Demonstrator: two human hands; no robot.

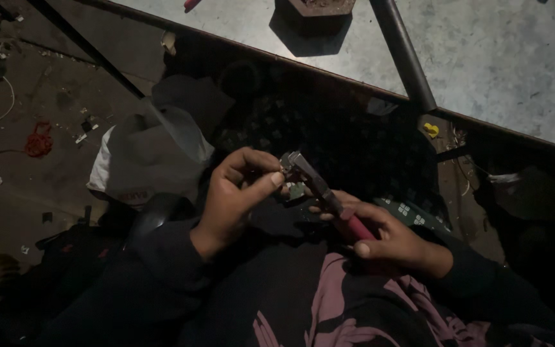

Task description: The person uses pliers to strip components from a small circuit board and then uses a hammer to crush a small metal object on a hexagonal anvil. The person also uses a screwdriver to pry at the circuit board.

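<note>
My left hand (236,193) pinches a small metal part (288,162) between thumb and fingertips, above my lap. My right hand (380,234) grips the red handles of a pair of pliers (321,189). The pliers' metal jaws reach up and left to the small part and close on it. A small greenish piece (297,191) shows just below the jaws, by my left thumb. Both forearms are in dark sleeves.
A grey metal tabletop (483,58) runs across the top, with a dark block (319,8) on it and a dark pipe (403,54) leaning across. A white plastic bag (146,157) lies at left. Red wire (38,141) and scraps litter the floor.
</note>
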